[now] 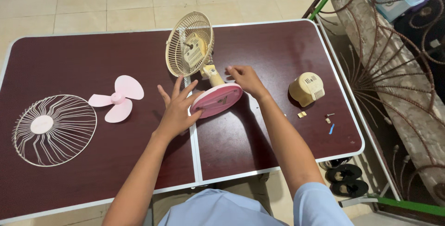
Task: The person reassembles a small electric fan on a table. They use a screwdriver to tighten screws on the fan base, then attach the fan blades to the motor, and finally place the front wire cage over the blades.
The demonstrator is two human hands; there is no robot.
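Two hands steady a partly stripped desk fan on a dark red counter.

The counter [259, 147] fills the view, with a seam running down its middle. At its centre the fan body [204, 63] lies tipped over, its cream rear grille toward twelve o'clock and its pink round base [216, 100] toward six. The loose wire front grille [54, 129] lies flat at nine o'clock, well apart. The left hand [178, 110] rests with fingers spread against the base's nine o'clock edge; the right hand [245, 80] lies fingers together at the base's one o'clock side, clamped on nothing. The pink blade [117, 99] lies between grille and left hand. The cream motor cover [307, 88] sits at three o'clock, small screws [329, 114] just beside it.
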